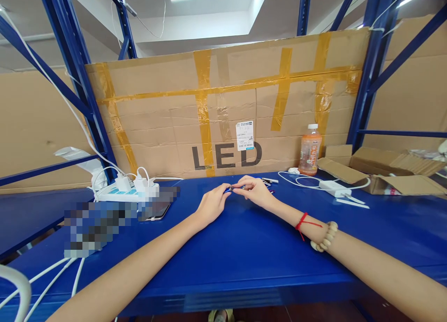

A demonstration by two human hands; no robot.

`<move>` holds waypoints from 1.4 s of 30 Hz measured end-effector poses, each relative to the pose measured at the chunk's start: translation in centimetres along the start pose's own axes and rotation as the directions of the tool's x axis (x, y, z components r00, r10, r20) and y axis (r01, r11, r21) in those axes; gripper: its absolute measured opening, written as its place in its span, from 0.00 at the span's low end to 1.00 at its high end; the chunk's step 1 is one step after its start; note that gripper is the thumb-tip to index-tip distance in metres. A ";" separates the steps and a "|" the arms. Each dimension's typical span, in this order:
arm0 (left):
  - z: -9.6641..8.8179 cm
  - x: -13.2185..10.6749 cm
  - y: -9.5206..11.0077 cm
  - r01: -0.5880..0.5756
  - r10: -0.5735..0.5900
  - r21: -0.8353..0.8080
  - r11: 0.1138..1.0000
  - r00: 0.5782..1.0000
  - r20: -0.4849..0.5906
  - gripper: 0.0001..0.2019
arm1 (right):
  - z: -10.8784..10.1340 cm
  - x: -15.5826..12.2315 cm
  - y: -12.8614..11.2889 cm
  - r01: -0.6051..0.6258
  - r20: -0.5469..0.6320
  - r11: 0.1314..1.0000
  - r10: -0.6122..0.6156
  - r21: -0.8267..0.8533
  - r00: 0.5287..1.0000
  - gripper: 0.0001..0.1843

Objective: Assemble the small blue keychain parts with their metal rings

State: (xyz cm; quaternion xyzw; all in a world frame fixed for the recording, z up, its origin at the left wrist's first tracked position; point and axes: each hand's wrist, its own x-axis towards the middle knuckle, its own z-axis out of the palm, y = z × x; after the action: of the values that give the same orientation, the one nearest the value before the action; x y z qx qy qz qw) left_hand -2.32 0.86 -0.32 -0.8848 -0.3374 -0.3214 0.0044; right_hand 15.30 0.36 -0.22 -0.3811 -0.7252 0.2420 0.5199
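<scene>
While both hands pinch, bottle holds juice.

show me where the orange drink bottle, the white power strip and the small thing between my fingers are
Orange plastic drink bottle [309, 153], head view, label.
White power strip [127, 191], head view, top face.
Small dark object [233, 188], head view, its middle between both hands.

Blue table top: smooth, faintly glossy, looks like painted metal; rack uprights same blue painted metal. Backing board is matt brown corrugated cardboard, creased, patched with shiny yellowish tape; open carton likewise matt cardboard. Juice bottle clear glossy plastic, power strip smooth white plastic, wrist beads pale and matt.
</scene>
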 end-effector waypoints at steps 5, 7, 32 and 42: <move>-0.1 0.1 0.1 -0.012 0.012 0.006 1.000 1.000 0.013 0.11 | -0.1 -0.1 -0.2 0.004 -0.025 1.000 -0.004 0.014 1.000 0.16; -0.1 0.1 0.2 -0.016 0.016 -0.007 1.000 1.000 0.024 0.11 | -0.1 -0.1 -0.4 0.008 -0.029 1.000 -0.008 0.021 1.000 0.15; -0.2 -0.4 -0.1 -0.138 0.131 0.094 0.986 0.988 0.078 0.05 | 0.2 -0.6 -0.9 -0.051 0.130 0.998 0.046 0.036 0.990 0.19; 0.0 -0.2 -0.2 -0.168 0.167 0.148 0.975 0.986 0.020 0.06 | 0.4 -0.7 -0.7 -0.204 0.110 0.979 0.200 0.028 0.974 0.19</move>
State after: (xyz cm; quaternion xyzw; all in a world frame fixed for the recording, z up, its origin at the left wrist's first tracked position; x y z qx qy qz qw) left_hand -2.57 0.91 -0.46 -0.9083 -0.2850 -0.2906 0.0963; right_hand 14.86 -0.59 -0.26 -0.4292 -0.7046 0.3277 0.4603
